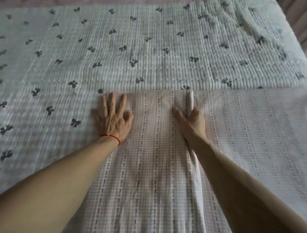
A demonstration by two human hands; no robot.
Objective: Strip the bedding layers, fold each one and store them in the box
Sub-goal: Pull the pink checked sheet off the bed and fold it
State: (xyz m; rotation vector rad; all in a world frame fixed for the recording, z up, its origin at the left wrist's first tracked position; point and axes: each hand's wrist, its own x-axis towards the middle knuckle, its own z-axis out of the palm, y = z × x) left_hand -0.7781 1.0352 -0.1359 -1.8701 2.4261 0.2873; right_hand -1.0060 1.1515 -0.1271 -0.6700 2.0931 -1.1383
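A pink checked bedding layer (pixel 154 149) with dark dotted stripes lies folded over on the bed, its far edge running straight across the middle of the view. My left hand (pixel 113 116) lies flat with spread fingers on its far left corner. My right hand (pixel 189 119) presses flat along a raised white fold ridge (pixel 192 166) that runs toward me; its fingers partly hide in the crease. Under it spreads a white quilted layer (pixel 149 49) printed with small dark bows.
The white quilted layer covers the bed to the left and beyond. A pink strip (pixel 116 1) shows at the bed's far edge. At the far right the bed's edge (pixel 299 25) drops away. No box is in view.
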